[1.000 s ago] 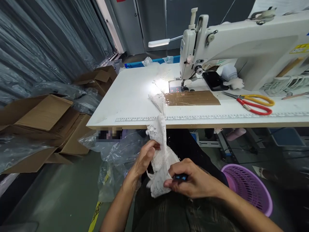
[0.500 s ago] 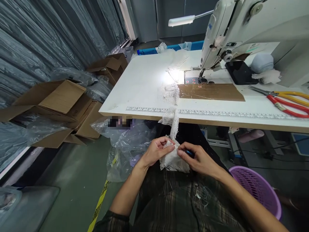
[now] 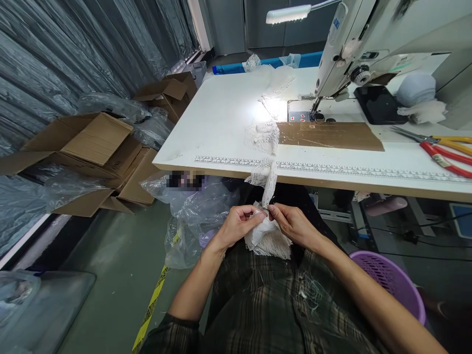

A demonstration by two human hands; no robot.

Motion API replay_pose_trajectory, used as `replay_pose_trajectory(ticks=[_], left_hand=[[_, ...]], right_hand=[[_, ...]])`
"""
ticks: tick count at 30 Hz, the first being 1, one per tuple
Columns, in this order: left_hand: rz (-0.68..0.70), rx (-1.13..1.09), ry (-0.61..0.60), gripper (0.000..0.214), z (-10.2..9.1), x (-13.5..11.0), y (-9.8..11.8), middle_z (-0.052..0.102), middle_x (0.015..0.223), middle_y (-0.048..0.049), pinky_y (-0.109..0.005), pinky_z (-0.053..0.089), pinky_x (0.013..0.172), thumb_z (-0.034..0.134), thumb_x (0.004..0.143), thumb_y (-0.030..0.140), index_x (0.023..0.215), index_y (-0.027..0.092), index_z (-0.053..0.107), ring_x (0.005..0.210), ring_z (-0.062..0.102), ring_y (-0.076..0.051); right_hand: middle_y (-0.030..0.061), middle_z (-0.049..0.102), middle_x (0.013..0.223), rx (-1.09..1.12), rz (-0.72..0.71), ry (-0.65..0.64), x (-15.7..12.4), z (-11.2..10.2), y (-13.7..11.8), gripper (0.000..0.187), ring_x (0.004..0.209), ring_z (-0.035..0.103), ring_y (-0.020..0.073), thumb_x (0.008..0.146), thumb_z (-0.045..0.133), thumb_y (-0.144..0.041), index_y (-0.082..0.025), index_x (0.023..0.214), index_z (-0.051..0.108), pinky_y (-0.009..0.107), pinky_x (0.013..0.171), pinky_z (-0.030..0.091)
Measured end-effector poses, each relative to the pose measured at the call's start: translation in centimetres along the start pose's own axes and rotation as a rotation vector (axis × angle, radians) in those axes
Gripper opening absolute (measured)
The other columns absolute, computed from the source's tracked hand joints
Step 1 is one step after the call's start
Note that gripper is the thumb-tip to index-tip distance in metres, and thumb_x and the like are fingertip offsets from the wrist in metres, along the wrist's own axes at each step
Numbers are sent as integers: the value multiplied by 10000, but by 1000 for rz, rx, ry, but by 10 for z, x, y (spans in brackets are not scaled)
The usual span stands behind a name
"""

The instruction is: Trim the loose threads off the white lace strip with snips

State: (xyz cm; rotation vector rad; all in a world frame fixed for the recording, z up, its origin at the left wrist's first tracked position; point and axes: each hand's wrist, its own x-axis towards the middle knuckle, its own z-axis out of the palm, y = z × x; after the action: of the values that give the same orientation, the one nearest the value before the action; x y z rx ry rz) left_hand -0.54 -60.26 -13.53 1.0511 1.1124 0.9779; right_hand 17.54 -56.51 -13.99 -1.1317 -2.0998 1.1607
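1. Lace strip (image 3: 266, 187): white, long and narrow, with its long axis running near to far. Near end bunched into a loose wad over the lap. From there rising steeply to the table's near edge, draped over it, then lying flat and pointing far towards the needle of the sewing machine (image 3: 368, 39).
2. Left hand (image 3: 236, 227): closed in a pinch on the lace at the top of the wad, thumb and fingertips pressed on the fabric, wrist coming in from the near left.
3. Right hand (image 3: 295, 227): pinching the same spot from the right, fingertips almost meeting those of the left hand. Cannot tell whether anything else sits in the palm.
4. Table (image 3: 221, 118): white, just beyond the hands, with a printed ruler (image 3: 350, 170) along its near edge, crossed by the lace.
5. Brown cardboard sheet (image 3: 332, 136): flat on the table, just right of the lace, reaching to the needle plate.
6. Red-and-yellow scissors (image 3: 442, 150): at the right of the table, well apart from the lace.
7. Purple basket (image 3: 391, 290): on the floor, near right, beside the right forearm.
8. Clear plastic bags (image 3: 199, 206): under the table's left end, just left of the left hand.
9. Open cardboard boxes (image 3: 92, 147): further left on the floor.
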Motion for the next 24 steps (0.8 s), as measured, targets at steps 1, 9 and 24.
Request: replay_pose_trajectory(ticks=[1,9,24], left_hand=[[2,0,9,275,0,0,0,701,842,-57,-234,459,708,739,757,375,832,112,717,758,607,-146],[-24,-24,13,265,0,-1,4,654,761,-36,-204,433,628,734,760,366,809,108,699,683,562,-112],[151,350,147,405,-1,18,-22,654,1053,-81,-305,486,837,760,723,396,1050,172,673,930,615,-195]], right_hand=[[-13,527,598,-11,16,15,0,1,0,460,566,461,126,965,311,-507,-197,713,538,266,579,323],[-27,483,597,8,9,9,-6,5,-3,426,549,417,117,970,303,-495,-213,690,456,259,546,285],[-60,452,591,-44,131,-138,-32,2,26,346,501,370,93,877,497,-541,-198,837,499,246,494,293]])
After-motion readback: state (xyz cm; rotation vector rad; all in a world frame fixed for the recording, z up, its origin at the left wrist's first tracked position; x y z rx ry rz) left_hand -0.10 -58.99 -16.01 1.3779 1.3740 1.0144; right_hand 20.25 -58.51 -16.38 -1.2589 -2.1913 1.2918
